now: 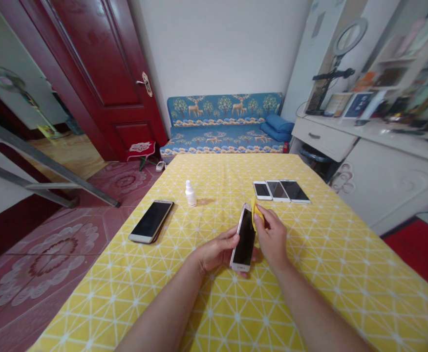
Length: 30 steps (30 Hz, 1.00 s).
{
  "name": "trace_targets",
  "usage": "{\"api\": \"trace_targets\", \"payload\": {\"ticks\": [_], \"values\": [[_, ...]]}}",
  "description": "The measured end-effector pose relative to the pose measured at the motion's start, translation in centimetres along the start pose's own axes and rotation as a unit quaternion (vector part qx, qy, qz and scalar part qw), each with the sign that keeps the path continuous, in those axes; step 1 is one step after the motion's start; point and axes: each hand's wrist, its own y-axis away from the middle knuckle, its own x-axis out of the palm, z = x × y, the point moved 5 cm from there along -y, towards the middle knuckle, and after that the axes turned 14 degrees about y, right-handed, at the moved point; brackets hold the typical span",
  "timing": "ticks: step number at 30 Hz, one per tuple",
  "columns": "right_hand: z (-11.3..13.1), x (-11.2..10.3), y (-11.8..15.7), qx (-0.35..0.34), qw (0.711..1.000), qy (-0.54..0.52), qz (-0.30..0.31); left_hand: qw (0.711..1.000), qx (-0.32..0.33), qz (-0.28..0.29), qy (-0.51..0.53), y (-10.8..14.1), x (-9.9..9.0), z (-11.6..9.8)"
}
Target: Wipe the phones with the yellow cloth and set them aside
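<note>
We hold a phone [244, 238] just above the bench [346, 288], our left hand [217, 250] cradling it with the fingers curled around its edge. Our right hand [271, 235] pinches a yellow cloth [254, 213] between its fingers, with the cloth touching the phone's far end. The phone looks light, stiff and slippery, its glass fragile, so the edges seem the safest hold. Ahead of the held phone stand a small white bottle [190, 193] and three phones [281, 191] in a row, while another phone [151, 221] lies to its left.
</note>
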Motion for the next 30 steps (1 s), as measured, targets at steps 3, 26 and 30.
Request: {"api": "trace_targets", "payload": {"ticks": [3,26,30], "values": [[0.7,-0.3,-0.1,-0.024,0.999,-0.001,0.021,1.0,-0.007,-0.011,-0.011,0.1,-0.2,0.1],[4.2,0.4,1.6,-0.152,0.97,-0.126,0.139,0.994,0.05,-0.098,-0.001,-0.1,-1.5,-0.4],[4.3,0.7,1.9,-0.147,0.969,-0.127,0.151,0.991,0.083,-0.1,0.029,-0.4,-1.7,-0.6]]}}
